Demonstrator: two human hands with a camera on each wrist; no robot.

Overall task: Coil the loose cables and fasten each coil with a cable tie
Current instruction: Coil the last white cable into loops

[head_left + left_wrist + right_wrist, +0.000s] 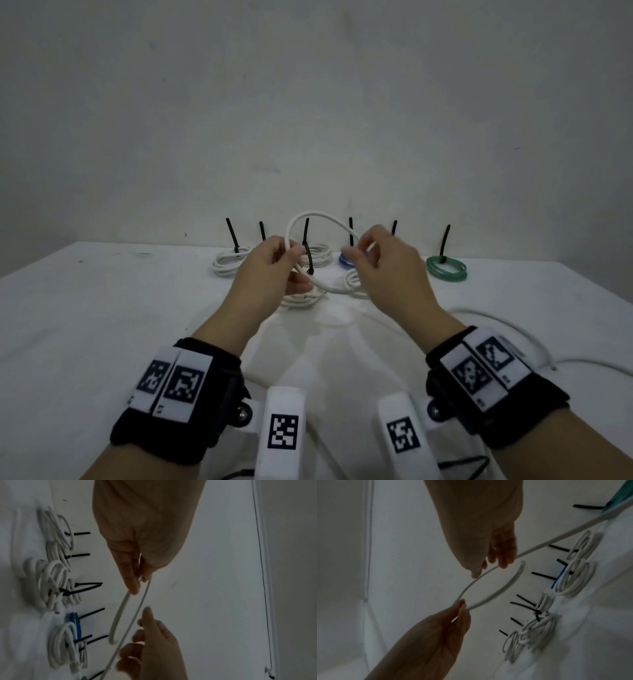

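Note:
A loose white cable point(318, 215) is held up over the white table point(102, 308) in one open loop. My left hand point(291, 255) pinches the loop's left side between thumb and fingers point(133, 586). My right hand point(359, 255) holds the loop's right side, its fingers point(503, 562) curled round the cable point(471, 585). The cable's cut end point(523, 562) curves free just below the right hand. From the right hand the cable's remaining length point(507, 325) trails down and lies on the table at the right.
Several coils, each with a black cable tie standing up, lie at the back: white ones point(229, 263), a blue one point(346, 262) and a green one point(447, 269). Two more white coils point(298, 299) sit under my hands. Black strips point(462, 466) lie at the near edge.

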